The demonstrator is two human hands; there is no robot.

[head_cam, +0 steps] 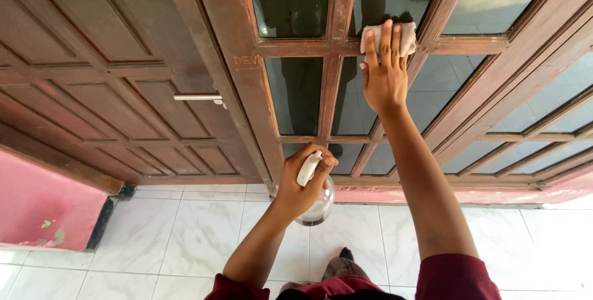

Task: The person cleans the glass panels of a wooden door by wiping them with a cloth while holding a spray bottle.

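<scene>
Pressing one pale cloth (389, 38) flat against the wooden window frame (333, 46) at twelve o'clock, the right hand (384, 71) has fingers spread. The left hand (302, 182) grips one clear spray bottle (315, 204), seemingly near-empty, at six o'clock; one metal door handle (199, 98) sits at nine.

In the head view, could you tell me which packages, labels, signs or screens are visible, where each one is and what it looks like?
Spray bottle: the only package, held in the left hand low in front of the window frame; clear rounded body, white spray head, no label visible.
Scratched marking: faint letters cut into the brown frame upright, left of the glass.
No signs or screens show. The right hand presses a pale pink cloth on the frame.
</scene>
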